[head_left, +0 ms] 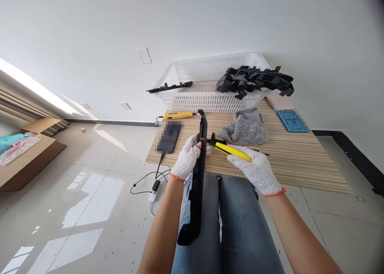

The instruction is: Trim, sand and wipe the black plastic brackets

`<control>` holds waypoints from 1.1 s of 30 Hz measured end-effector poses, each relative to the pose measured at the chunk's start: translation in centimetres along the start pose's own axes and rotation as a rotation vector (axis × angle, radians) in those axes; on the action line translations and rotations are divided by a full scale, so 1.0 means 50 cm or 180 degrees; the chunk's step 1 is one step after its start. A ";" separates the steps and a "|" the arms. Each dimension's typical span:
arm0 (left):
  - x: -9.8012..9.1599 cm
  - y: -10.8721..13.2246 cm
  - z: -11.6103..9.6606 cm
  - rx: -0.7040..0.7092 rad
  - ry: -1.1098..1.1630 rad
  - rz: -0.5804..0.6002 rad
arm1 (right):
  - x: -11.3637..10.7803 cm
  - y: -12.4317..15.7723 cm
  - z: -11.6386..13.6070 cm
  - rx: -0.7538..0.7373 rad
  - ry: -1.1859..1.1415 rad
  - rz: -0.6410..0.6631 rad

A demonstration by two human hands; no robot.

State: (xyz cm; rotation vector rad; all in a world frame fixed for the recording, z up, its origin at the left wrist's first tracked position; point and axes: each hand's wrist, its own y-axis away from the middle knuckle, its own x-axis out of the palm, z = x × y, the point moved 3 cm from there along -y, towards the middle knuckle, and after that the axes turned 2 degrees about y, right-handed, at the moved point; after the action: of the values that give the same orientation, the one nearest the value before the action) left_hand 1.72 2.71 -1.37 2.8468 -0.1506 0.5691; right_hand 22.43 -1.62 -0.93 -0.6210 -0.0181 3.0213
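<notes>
The black strip (198, 186) sets every place here: it lies with its long axis pointing away from the wearer, its far end over the counter (300, 158) and leaning slightly rightward, its broader near end over the left leg of the jeans (211, 226); the counter's near edge crosses beneath the strip's middle stretch; the left hand (186, 159), in a white glove with an orange cuff, is the nearer one, since it is on the strip itself, reaching in from the strip's left side a little beyond its middle; its fingers grasp the strip, the thumb on the upper side and part of the glove showing past the strip's right edge; the right hand (259, 168), gloved alike, is apart from the strip, to its right and slightly nearer the wearer; its fingers are closed around a yellow-handled tool (233, 151), which slants leftward and away so that its dark, narrow front end meets the strip's line beside the left thumb, more across the long axis than along it; whether that tip touches the strip I cannot tell; a gray cloth (244, 128) lies to the right of the strip's far half, and the white basket (207, 103) stands beyond the strip's far end.
</notes>
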 end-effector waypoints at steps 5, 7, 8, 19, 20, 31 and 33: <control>0.006 -0.004 -0.001 -0.0038 0.0076 0.0123 | -0.004 -0.013 0.001 -0.0425 0.0392 -0.0251; 0.009 0.000 -0.004 -0.0058 0.0014 0.0130 | -0.006 -0.016 -0.001 -0.0381 0.0664 -0.0335; 0.010 0.003 -0.007 -0.0073 -0.0070 0.0132 | -0.006 -0.016 -0.001 -0.0336 0.0768 -0.0357; 0.009 0.013 -0.026 0.0076 -0.0842 0.0266 | 0.009 0.000 0.010 -0.0655 0.1065 0.0275; 0.009 0.013 -0.025 0.0080 -0.0844 0.0265 | 0.011 0.000 0.008 -0.0647 0.1097 0.0245; 0.014 0.015 -0.017 -0.0095 -0.0605 -0.0204 | 0.014 0.001 0.024 -0.0540 0.1360 0.0322; 0.013 0.014 -0.014 0.0011 -0.0554 -0.0255 | 0.012 0.000 0.028 -0.0536 0.1336 0.0342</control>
State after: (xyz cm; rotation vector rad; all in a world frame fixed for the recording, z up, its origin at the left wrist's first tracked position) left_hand 1.95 2.17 -0.31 2.8880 -0.0649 0.3054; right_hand 21.32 -1.57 0.12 -1.2967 -0.2280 2.9403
